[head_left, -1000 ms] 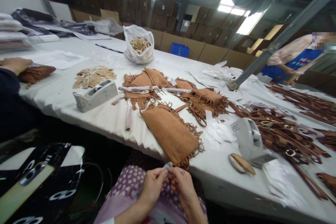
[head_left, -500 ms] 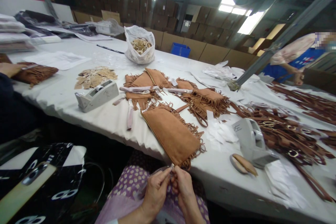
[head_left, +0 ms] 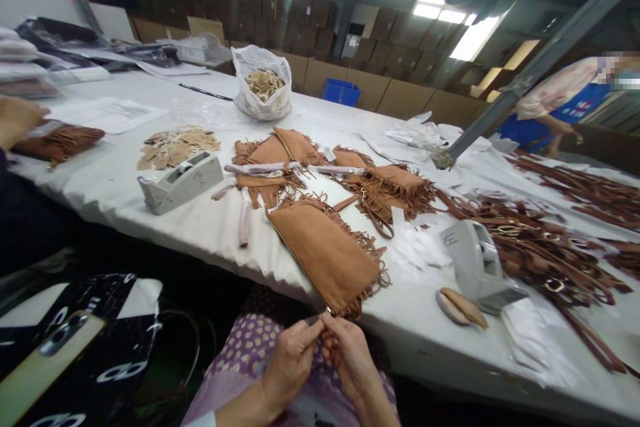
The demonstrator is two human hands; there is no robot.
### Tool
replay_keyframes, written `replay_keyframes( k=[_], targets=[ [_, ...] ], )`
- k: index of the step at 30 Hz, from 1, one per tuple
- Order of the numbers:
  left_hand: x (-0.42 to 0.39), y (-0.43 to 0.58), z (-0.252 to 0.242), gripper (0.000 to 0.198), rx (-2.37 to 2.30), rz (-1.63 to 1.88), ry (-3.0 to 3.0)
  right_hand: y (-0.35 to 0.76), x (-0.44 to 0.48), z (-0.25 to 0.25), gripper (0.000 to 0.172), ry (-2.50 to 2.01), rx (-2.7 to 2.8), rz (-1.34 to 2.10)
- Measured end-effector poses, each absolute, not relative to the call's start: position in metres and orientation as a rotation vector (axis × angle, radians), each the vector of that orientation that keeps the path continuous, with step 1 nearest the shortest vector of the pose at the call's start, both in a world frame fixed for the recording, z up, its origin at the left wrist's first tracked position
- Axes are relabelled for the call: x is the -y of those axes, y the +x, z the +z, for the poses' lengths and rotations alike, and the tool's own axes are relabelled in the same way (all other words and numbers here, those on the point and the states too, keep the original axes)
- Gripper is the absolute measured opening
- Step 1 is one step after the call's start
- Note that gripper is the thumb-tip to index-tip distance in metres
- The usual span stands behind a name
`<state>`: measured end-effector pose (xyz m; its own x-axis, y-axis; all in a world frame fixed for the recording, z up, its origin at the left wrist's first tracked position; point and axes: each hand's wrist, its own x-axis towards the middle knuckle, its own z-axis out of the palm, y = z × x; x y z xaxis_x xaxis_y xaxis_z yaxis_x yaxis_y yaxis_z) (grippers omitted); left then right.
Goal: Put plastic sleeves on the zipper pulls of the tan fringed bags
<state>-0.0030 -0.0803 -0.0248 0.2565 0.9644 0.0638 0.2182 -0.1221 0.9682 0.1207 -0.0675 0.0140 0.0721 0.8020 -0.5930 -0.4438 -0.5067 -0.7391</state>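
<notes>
Just off the table's front edge, over the lap, my left hand [head_left: 291, 355] and my right hand [head_left: 349, 349] meet fingertip to fingertip in a pinch. Whatever small piece they grip is mostly hidden by the fingers. Right above them is the near corner of a tan fringed suede bag [head_left: 325, 250], with a shiny metal bit [head_left: 329, 311] at its zipper end. The bag lies flat, its fringe towards the right. Behind it are more fringed bags [head_left: 295, 147], and strips of wrapped strap [head_left: 245, 220] lie beside them.
On the left stand a tape dispenser [head_left: 183, 181] and a heap of tan tags [head_left: 175, 147]. A second dispenser [head_left: 475, 260], white slips [head_left: 417, 243] and brown straps [head_left: 530, 247] lie right. A plastic bag [head_left: 263, 83] sits behind. Another person's hand [head_left: 20, 117] is far left; a co-worker [head_left: 560, 103] stands right.
My hands stay together at the bag's corner, with the fingertips slightly shifted. The other person's hand at far left has risen off the brown fringed item. The view has shifted slightly.
</notes>
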Motion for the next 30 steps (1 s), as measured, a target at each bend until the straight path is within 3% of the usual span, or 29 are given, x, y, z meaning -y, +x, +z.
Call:
replay_keyframes(
  k=[7,12,18,26,30],
  targets=[
    [0.096,-0.022,-0.037,0.034,-1.134,0.965,1.358,0.127,0.069,0.011,0.034,-1.357,0.413,1.740],
    [0.108,-0.053,-0.050,0.033,-1.149,0.728,1.222,0.127,0.068,0.007,0.035,-1.380,0.394,1.697],
    [0.068,-0.071,-0.043,0.049,-1.323,0.835,0.786,0.134,0.063,0.006,0.037,-1.411,0.444,1.677],
    [0.038,-0.019,-0.006,0.051,-0.812,0.509,0.800,0.137,0.064,0.008,0.034,-1.371,0.497,1.712],
    [0.048,-0.003,-0.014,0.051,-0.847,0.572,0.772,0.137,0.064,0.006,0.035,-1.391,0.496,1.673]
  ],
)
